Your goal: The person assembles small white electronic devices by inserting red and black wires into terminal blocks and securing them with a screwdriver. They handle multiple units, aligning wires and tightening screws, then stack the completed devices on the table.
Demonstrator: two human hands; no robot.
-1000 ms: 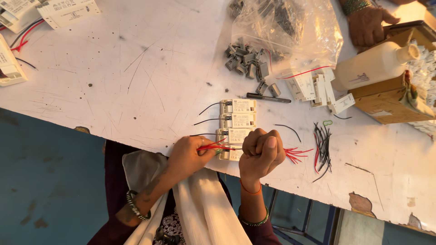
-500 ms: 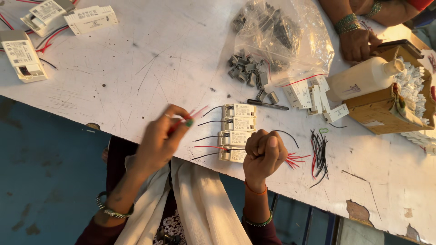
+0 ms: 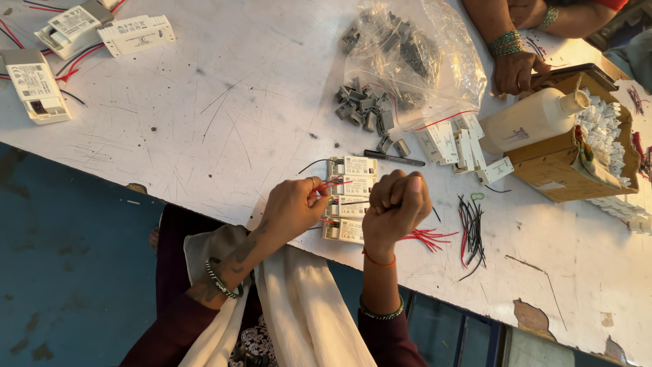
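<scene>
Since half a second ago the left hand (image 3: 293,206) has come back down from its raised reach, now pinching red wires (image 3: 329,183) against the stacked white driver boxes (image 3: 351,197) on the counter (image 3: 204,115). The right hand (image 3: 396,204), at three o'clock, is clenched atop the stack, probably steadying it; its contents are hidden.

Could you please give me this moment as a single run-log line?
left hand: pinching red wires | right hand: fisted over white modules | table: bag of grey parts, loose wires
</scene>
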